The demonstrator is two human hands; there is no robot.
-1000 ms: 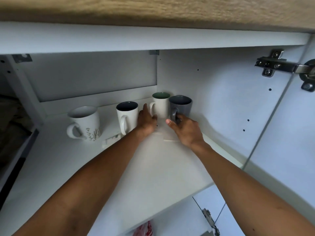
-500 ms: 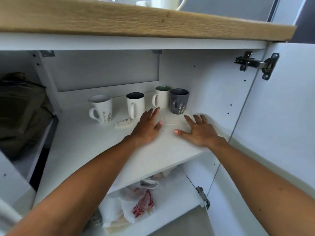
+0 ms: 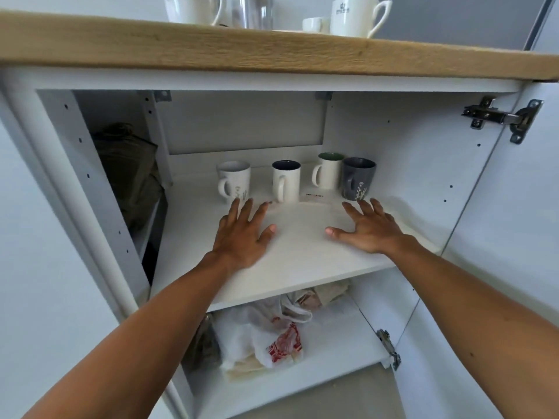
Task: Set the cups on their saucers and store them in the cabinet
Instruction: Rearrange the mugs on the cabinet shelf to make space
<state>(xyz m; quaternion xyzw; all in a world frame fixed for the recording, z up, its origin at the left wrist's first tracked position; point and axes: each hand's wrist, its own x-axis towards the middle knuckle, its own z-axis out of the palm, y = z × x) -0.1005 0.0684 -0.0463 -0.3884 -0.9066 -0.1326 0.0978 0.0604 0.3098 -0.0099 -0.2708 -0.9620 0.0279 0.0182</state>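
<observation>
Reaching into the open cabinet (image 3: 402, 176), both hands lie flat and empty on the white shelf (image 3: 302, 267), fingers spread apart and palms down. The left hand (image 3: 242, 234) has its fingertips just short of the white mug with a plant drawing (image 3: 234, 180), and whether they touch it cannot be told. The right hand (image 3: 367, 229) has its fingertips close to the grey mug (image 3: 358, 178), which carries a pale sprig design on its side. Between those two stand a white mug with a dark inside (image 3: 286, 180) and, further back, a white mug with a green inside (image 3: 328, 170), which sits right against the grey one. All four are upright near the back of the shelf. A small white label (image 3: 314, 196) lies flat on the shelf with red print too small to read. On the wooden counter (image 3: 272, 49) above, a tall white cup (image 3: 354, 16) bears a dark crest and lettering that is not legible. Crumpled plastic bags (image 3: 272, 337) with a red pattern fill the lower shelf.
</observation>
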